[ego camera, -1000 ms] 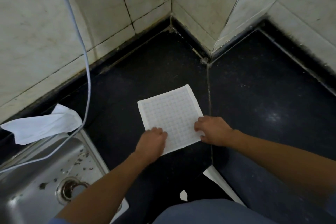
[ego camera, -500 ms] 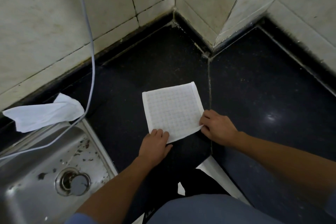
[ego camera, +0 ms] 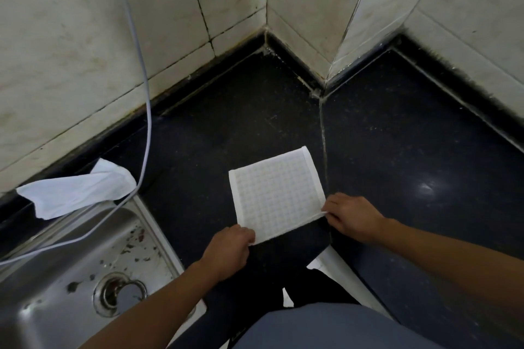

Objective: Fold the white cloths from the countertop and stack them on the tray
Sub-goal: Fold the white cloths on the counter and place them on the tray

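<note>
- two hands have come off the top of the white cloth [ego camera: 276,195]. 1 s ago they pressed flat on it, now each sits at a near corner.
- left hand [ego camera: 228,249] curls onto the near-left corner. right hand [ego camera: 353,219] nips the near-right corner betw thumb & fingers, and that corner looks a bit raised.
- cloth has barely shifted: flat & square, mid countertop [ego camera: 226,136], just left of the slab seam [ego camera: 323,133], well apart from the back wall.
- meaning: smoothing prob done. this grip suits taking the near edge over to the far edge for a fold, or a lift-off; can't tell which.
- 2nd white cloth [ego camera: 76,193] lies crumpled at the countertop's left edge behind the sink [ego camera: 71,278], beside the cable [ego camera: 144,122], not yet folded.
- tray not clearly in view, so stacking looks some way off.
</note>
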The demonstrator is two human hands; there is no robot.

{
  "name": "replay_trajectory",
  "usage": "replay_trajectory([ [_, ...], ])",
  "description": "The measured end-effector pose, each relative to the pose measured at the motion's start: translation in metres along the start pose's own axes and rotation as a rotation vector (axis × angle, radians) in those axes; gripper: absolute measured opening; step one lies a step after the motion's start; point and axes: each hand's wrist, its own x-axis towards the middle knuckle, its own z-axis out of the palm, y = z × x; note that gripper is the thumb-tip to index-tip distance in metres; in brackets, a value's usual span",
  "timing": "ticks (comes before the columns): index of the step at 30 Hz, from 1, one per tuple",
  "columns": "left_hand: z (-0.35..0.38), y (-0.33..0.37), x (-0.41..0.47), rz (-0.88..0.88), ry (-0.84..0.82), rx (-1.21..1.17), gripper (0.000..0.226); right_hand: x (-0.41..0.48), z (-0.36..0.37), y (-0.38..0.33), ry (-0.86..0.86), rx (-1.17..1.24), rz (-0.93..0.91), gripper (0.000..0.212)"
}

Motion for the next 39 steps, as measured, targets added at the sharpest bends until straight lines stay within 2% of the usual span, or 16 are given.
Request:
replay_trajectory([
  [3,-0.020,-0.007,0.012,-0.160,0.108,-0.215,0.018,0.015,-0.019,0.006,-0.035,0.193,0.158,0.020],
  [6,-0.045,-0.015,0.035,-0.322,0.232,-0.397,0.013,0.047,-0.036,0.015,0.043,0.423,0.338,0.014],
  [10,-0.068,-0.028,0.067,-0.490,0.323,-0.495,0.010,0.093,-0.046,0.022,0.079,0.533,0.467,0.010],
  [17,-0.070,-0.048,0.102,-0.647,0.339,-0.500,0.006,0.136,-0.048,0.023,0.066,0.468,0.591,0.016],
  [22,-0.062,-0.061,0.115,-0.704,0.324,-0.487,0.013,0.145,-0.048,0.021,0.037,0.348,0.672,0.016],
  [26,-0.063,-0.059,0.112,-0.765,0.334,-0.374,0.019,0.144,-0.050,0.021,0.046,0.228,0.644,0.020],
  [28,-0.065,-0.054,0.104,-0.750,0.380,-0.314,0.022,0.135,-0.053,0.019,0.125,0.225,0.563,0.017],
  [30,-0.064,-0.040,0.094,-0.636,0.391,-0.286,0.015,0.123,-0.054,0.010,0.205,0.299,0.408,0.014],
  [31,-0.061,-0.029,0.090,-0.552,0.365,-0.284,0.011,0.118,-0.053,0.002,0.203,0.339,0.329,0.012],
  [33,-0.049,-0.007,0.080,-0.402,0.279,-0.273,0.004,0.108,-0.043,-0.019,0.090,0.409,0.233,0.010],
  [36,-0.029,0.000,0.070,-0.380,0.188,-0.287,0.006,0.099,-0.022,-0.029,-0.039,0.501,0.276,0.006],
  [39,-0.021,-0.017,0.062,-0.492,0.192,-0.379,0.012,0.089,-0.020,-0.007,-0.029,0.640,0.499,0.007],
])
